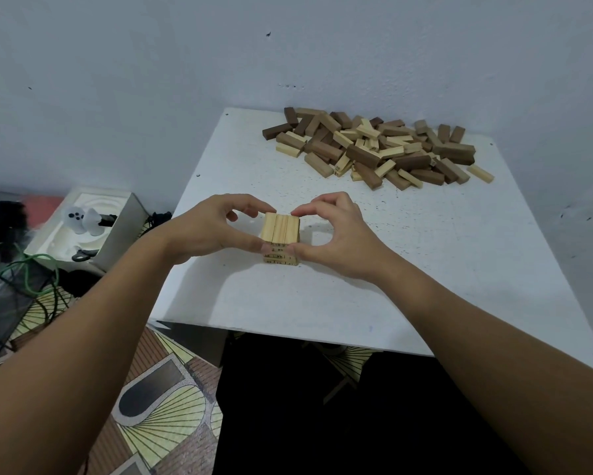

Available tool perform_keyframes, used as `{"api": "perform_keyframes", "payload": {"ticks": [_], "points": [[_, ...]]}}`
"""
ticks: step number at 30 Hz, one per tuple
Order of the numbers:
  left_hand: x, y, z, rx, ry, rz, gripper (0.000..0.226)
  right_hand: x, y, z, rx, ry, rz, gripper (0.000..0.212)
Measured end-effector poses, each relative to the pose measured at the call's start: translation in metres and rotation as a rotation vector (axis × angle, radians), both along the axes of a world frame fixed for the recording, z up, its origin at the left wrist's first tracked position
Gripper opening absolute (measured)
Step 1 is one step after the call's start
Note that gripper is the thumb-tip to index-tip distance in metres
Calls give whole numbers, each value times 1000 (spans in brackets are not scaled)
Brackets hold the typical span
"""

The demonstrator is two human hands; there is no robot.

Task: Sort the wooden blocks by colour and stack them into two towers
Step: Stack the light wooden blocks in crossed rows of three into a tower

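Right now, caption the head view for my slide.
Both hands square a short pale wooden block tower; mixed blocks wait.

A white tabletop [408, 269], its surface speckled with small dark flecks, is standing against a pale wall and carrying two groups of wooden blocks. A loose pile of blocks [377, 147], dark brown and light ones mixed and lying at all angles, is sitting along the far edge, toward the right. Well apart from it, nearer the front and left of centre, a short tower [280, 238] of light blocks is resting directly on the tabletop; its top layer is showing three blocks lying side by side, touching one another.
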State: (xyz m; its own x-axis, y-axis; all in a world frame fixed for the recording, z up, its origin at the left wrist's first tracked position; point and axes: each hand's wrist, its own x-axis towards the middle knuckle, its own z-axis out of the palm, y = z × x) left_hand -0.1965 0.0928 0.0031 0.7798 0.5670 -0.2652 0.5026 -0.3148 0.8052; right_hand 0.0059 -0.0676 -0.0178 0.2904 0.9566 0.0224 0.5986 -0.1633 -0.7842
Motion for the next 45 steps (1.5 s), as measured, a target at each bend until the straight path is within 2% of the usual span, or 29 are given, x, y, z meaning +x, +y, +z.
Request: {"api": "perform_keyframes", "payload": {"ticks": [18, 24, 32, 35, 38, 42, 43, 45], "points": [[3, 2, -2, -34, -7, -11, 58, -1, 3, -2, -27, 0, 7, 63], [3, 2, -2, -33, -4, -14, 52, -5, 5, -2, -25, 10, 9, 58], [4, -1, 0, -33, 6, -18, 58, -6, 6, -2, -29, 12, 8, 58], [3, -1, 0, -33, 20, -9, 65, -6, 5, -2, -29, 3, 15, 62], [2, 0, 3, -24, 48, -19, 83, -3, 2, -2, -31, 6, 25, 72], [3, 3, 17, -112, 6, 3, 108, 10, -5, -3, 12, 113, -38, 60], [7, 3, 23, -127, -35, 43, 110, 16, -7, -3, 20, 131, -63, 57], [20, 1, 36, -110, -118, 136, 95, 31, -13, -3, 32, 134, -113, 51]]}}
